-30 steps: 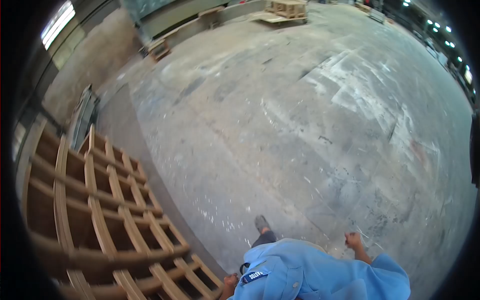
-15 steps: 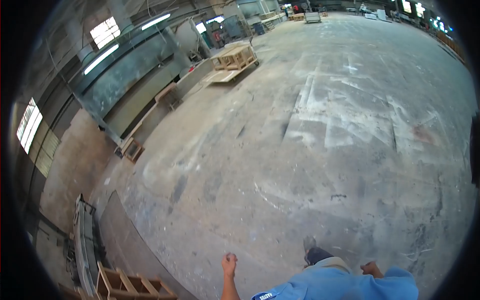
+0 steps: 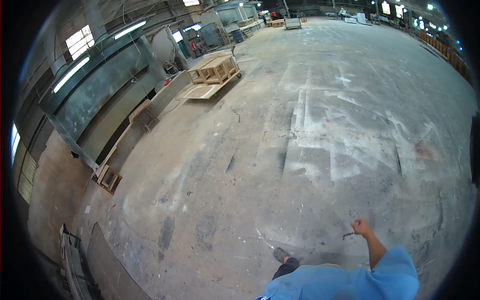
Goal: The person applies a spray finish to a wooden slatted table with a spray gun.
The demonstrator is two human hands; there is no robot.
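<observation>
Well, one curled hand above a wide grey floor (image 3: 240,175)
In the head view, the right hand (image 3: 361,227) stands out from the blue sleeve (image 3: 396,270), its grip loosely clenched with the fingers folded in; the floor lies below it and a sandalled foot (image 3: 280,254) shows beside the dark trouser leg (image 3: 285,268). The left hand is out of view, so I cannot tell its grip. Well apart from the right hand, towards the upper left, pale wooden frames (image 3: 215,70) sit on a low wheeled cart (image 3: 201,93). A small wooden stand (image 3: 108,180) is near the foot of a large metal booth (image 3: 95,95), and a flat sheet (image 3: 107,265) lies at the lower left
</observation>
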